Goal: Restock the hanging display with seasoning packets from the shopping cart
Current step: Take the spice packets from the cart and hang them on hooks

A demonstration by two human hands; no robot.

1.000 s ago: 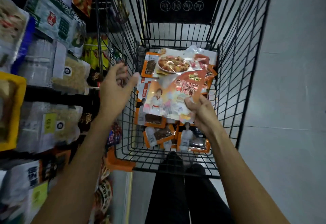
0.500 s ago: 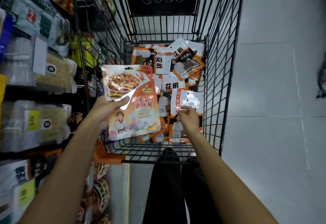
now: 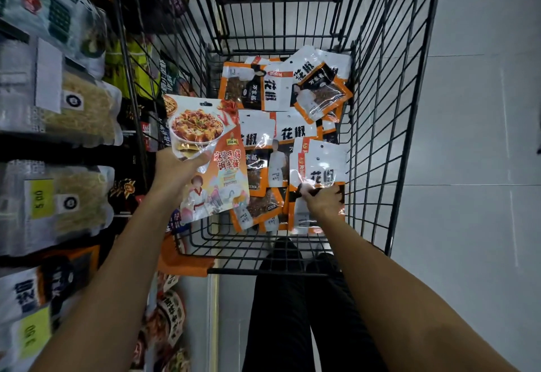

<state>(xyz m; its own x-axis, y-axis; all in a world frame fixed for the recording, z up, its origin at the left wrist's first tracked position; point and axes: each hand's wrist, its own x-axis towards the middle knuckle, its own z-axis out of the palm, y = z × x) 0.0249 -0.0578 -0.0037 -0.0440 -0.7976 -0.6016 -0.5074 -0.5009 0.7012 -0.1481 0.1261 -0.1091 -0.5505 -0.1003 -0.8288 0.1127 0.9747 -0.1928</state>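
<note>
A black wire shopping cart (image 3: 389,125) stands in front of me with several orange-and-white seasoning packets (image 3: 281,90) lying in its basket. My left hand (image 3: 175,172) grips a larger orange packet with a tofu dish picture (image 3: 213,163) and holds it above the cart's left side. My right hand (image 3: 323,200) is down in the cart's near right corner, its fingers curled on the lower edge of a white-and-orange packet (image 3: 320,163) that lies on the pile.
Store shelves (image 3: 58,149) packed with bagged goods and yellow price tags run along the left, close to the cart. An orange handle piece (image 3: 181,260) sits at the cart's near left corner. My dark-trousered legs (image 3: 292,313) are below; pale floor tiles (image 3: 483,166) spread right.
My left hand took the tofu packet over from my right hand and carried it left. My right hand dropped into the cart and took hold of a white-and-orange packet.
</note>
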